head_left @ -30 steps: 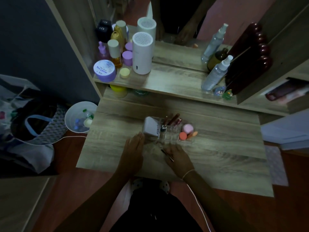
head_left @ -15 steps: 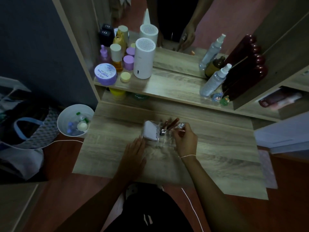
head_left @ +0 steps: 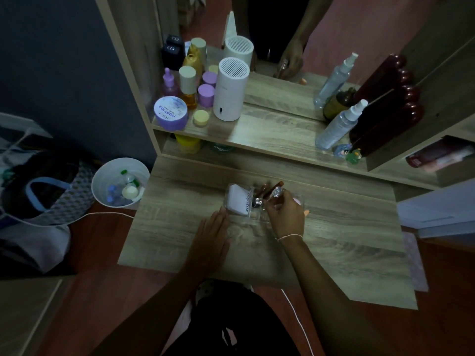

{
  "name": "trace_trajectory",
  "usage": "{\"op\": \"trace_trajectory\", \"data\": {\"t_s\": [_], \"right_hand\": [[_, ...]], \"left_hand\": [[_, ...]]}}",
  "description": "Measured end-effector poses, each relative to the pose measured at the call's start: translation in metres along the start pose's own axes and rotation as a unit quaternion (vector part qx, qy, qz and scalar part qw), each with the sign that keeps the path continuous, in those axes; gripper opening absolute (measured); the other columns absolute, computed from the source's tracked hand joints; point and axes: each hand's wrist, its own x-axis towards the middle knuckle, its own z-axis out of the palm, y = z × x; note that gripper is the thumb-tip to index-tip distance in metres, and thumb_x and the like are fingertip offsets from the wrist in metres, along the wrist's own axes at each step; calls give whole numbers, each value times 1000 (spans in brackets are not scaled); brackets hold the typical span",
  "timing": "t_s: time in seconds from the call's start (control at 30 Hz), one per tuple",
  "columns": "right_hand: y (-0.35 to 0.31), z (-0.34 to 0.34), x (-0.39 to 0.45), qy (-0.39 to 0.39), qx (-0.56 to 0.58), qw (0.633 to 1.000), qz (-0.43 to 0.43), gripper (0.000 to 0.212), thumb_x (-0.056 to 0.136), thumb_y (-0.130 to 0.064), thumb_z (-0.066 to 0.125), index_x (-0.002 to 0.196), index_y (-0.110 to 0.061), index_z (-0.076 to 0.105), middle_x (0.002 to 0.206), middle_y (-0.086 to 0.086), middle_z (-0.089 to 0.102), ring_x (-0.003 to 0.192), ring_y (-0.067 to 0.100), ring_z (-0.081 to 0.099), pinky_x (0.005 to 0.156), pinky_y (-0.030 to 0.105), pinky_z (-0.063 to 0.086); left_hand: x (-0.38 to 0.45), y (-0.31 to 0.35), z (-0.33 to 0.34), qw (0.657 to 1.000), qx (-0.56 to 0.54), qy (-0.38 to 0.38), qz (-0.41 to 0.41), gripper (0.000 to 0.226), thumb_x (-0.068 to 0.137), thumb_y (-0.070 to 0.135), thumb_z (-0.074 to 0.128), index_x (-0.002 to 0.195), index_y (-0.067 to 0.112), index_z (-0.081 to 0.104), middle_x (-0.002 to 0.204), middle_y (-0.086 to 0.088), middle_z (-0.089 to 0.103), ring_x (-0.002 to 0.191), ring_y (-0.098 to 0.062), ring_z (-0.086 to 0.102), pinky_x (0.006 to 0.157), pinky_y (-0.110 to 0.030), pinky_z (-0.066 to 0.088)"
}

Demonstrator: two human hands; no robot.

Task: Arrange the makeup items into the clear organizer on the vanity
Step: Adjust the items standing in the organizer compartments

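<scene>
1. Your right hand (head_left: 285, 214) is over the clear plastic organizer (head_left: 259, 217), which sits mid-bench on the wood-grain bench (head_left: 334, 240). The fingers are curled round a slim item with a faceted silver cap (head_left: 276, 192); the grip looks closed on it, though its body is hidden by the hand.
2. Your left hand (head_left: 213, 232) lies flat and open on the bench, holding nothing, fingertips just at the organizer's near-left corner, apparently steadying it.
3. Organizer contents: a white boxy item with dark lettering (head_left: 237, 201) in the left compartment; dark reddish slim tubes (head_left: 267, 187) leaning in the middle, tops tilted far-right; something pink at the right end, mostly hidden.
4. Key relation: the held item's long axis runs near-to-far and tilted, roughly parallel to the leaning tubes. The middle compartment sits directly under the right fingers, so the right hand is the nearer one.
5. Judgement: the item is about to be seated. Watch for knocking the leaning tubes.
</scene>
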Motion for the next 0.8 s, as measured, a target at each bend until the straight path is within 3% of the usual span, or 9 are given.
{"op": "trace_trajectory", "data": {"t_s": [0.2, 0.33, 0.6, 0.7, 0.8], "right_hand": [[-2, 3, -6, -4, -16, 1000, 19, 36, 84, -24, 64, 118, -14, 57, 98, 17, 67, 96, 36, 61, 85, 46, 52], [-3, 9, -15, 5, -23, 999, 24, 23, 86, -17, 61, 107, -10, 59, 95, 21, 67, 95, 43, 60, 77, 49, 53], [10, 14, -10, -17, 12, 999, 25, 16, 84, -21, 65, 94, -11, 59, 92, 13, 70, 86, 39, 66, 72, 47, 56], [15, 18, -8, -22, 27, 999, 30, 16, 86, -24, 64, 95, -12, 58, 94, 13, 70, 88, 38, 67, 73, 50, 57], [22, 20, -6, -18, 53, 998, 17, 11, 85, -18, 66, 93, -13, 60, 93, 11, 70, 86, 34, 67, 74, 42, 55]], "left_hand": [[0, -1, -2, 1000, -8, 1, 0, 64, 89, 33, 31, 143, -1, 28, 151, -22, 28, 139, -36, 27, 110, -55, 28], [1, 0, -2, 1000, 4, -12, -5, 63, 88, 33, 34, 140, -2, 34, 148, -23, 34, 136, -38, 33, 106, -56, 31], [5, 5, -3, 999, 20, -24, -24, 64, 83, 21, 63, 137, -3, 38, 144, -25, 39, 132, -41, 38, 103, -56, 36], [6, 7, -2, 999, 24, -16, -33, 65, 88, 25, 58, 141, -1, 31, 148, -24, 32, 137, -39, 30, 108, -55, 28], [8, 12, -2, 999, 21, -12, -44, 65, 90, 35, 40, 142, -1, 27, 150, -24, 27, 139, -40, 24, 110, -56, 22]]}}
